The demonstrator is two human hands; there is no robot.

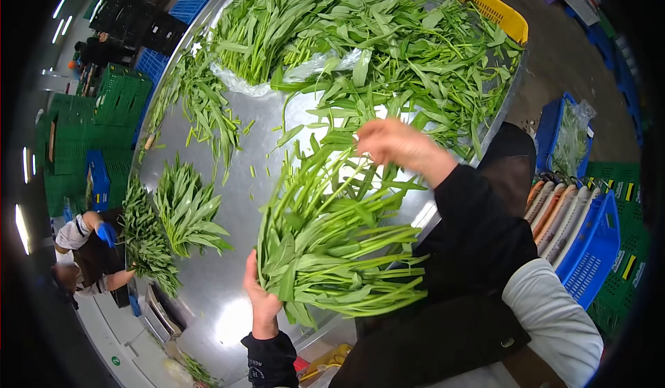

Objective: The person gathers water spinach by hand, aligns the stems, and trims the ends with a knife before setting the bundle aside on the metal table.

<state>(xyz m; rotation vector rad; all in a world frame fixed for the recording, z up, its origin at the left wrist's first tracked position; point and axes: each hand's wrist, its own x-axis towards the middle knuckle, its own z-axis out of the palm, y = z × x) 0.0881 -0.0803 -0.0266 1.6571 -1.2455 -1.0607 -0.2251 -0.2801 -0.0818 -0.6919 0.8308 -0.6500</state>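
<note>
A large bunch of leafy greens (325,249) with long pale-green stems, looking like water spinach, is held over the near side of the metal table (253,159). My left hand (262,296) is closed around its leafy end at the left, fingers mostly hidden behind the leaves. The cut stems point right toward my body. Above the bunch, my right hand (396,147) has its fingers bent together close to loose stems and leaves. It is slightly blurred, and what it pinches, if anything, cannot be made out.
A big pile of greens (443,69) covers the far table, partly on clear plastic (242,82), beside a yellow crate (478,3). Two bunches (185,211) lie at the left, near a co-worker's blue-gloved hand (106,234). A blue crate (596,242) stands at right.
</note>
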